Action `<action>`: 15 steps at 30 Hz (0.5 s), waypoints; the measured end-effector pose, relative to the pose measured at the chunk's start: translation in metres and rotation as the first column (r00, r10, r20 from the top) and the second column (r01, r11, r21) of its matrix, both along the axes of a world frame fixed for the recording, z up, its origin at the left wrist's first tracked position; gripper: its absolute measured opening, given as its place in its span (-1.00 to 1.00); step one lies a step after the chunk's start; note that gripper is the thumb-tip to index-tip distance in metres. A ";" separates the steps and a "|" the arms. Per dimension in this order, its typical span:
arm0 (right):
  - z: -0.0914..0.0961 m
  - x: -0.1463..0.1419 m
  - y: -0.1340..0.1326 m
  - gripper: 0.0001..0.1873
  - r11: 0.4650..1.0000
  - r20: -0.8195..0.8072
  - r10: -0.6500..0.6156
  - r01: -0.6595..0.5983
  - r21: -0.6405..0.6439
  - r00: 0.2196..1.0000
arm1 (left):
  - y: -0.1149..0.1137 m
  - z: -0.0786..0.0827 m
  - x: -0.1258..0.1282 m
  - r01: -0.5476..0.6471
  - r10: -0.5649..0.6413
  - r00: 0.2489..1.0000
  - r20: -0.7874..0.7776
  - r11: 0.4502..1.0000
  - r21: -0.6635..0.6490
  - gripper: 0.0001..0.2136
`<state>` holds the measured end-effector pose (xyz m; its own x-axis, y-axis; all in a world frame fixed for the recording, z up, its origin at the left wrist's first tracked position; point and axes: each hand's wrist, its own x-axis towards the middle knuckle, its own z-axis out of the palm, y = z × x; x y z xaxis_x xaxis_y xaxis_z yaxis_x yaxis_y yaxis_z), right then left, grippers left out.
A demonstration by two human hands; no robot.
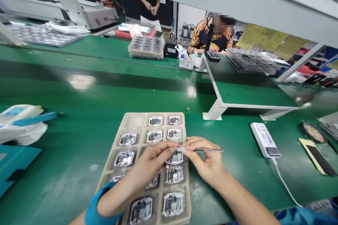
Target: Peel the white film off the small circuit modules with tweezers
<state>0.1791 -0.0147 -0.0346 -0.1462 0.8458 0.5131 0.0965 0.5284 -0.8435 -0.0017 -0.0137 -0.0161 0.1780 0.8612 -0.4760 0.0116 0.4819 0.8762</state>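
Note:
A beige plastic tray [135, 121] lies under my hands, its pockets carrying several squarish electronic modules [173, 204] with white frames and circuit boards. My left hand [155, 156] is over the tray's right column, thumb and fingertips pinched on a small pale piece too small to name. At the right rim, my right hand [207, 161] is closed around thin metal tweezers [215, 150], which point left. The fingertips of both hands nearly meet, and the tweezers' tip is hidden among them. A blue band [101, 207] circles my left forearm.
A white power strip [265, 140] with a cable lies right of the tray. Behind it stands a low green-topped shelf [253, 89] on white legs. A teal folder [17, 165] lies at left. Across the bench sit stacked trays [146, 47] and a co-worker [212, 35].

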 end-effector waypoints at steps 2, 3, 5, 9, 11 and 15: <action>0.000 0.000 0.000 -0.93 0.996 -0.040 -0.007 0.004 -0.084 0.999 | 0.000 0.000 0.000 -0.014 0.015 1.000 0.020 0.999 -0.035 -0.63; -0.001 -0.001 0.000 -0.94 0.994 -0.061 -0.012 0.005 -0.112 0.998 | 0.000 0.000 0.000 -0.016 0.018 0.999 0.031 0.999 -0.041 -0.62; -0.004 -0.002 0.000 -0.94 0.990 -0.101 -0.018 0.003 -0.140 0.995 | 0.000 -0.001 -0.001 -0.011 0.013 0.999 0.042 0.999 -0.035 -0.61; -0.007 -0.003 0.000 -0.94 0.990 -0.137 -0.015 -0.005 -0.143 0.990 | -0.003 -0.006 -0.004 0.039 -0.040 0.999 0.036 0.999 0.029 -0.66; -0.007 -0.003 0.000 -0.93 0.993 -0.117 -0.016 0.003 -0.115 0.993 | -0.004 -0.006 -0.004 0.041 -0.043 0.998 0.042 0.998 0.049 -0.69; -0.007 -0.004 0.001 -0.87 0.999 -0.056 -0.044 0.042 -0.022 0.997 | -0.003 -0.003 -0.002 0.015 -0.018 0.998 0.062 0.998 0.054 -0.71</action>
